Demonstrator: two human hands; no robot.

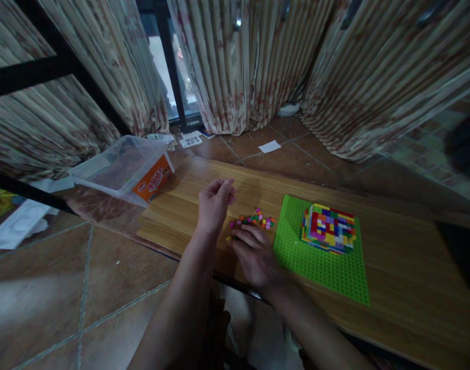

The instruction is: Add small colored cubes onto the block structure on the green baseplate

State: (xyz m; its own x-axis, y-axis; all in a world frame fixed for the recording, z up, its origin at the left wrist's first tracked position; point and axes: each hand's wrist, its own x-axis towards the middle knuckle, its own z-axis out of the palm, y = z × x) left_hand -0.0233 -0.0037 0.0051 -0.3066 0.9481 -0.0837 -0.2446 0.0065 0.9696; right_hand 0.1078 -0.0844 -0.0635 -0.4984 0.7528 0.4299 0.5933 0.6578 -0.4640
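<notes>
My left hand [215,201] is raised over the wooden table, its fingers curled together; anything inside them is hidden. Lower and to the right, my right hand [256,254] rests palm down, fingers stretched out at the near edge of a loose pile of small coloured bricks [254,220]. A yellow brick [229,239] lies by its fingertips. Right of the pile is a green baseplate [320,270], bearing a blocky structure of multicoloured bricks [329,228].
A clear plastic bin [121,167] with an orange label stands at the table's left end. Beyond the wooden table [181,205] are a white paper [269,147] on the tiled floor and long curtains [219,67]. A dark flat object [461,252] lies far right.
</notes>
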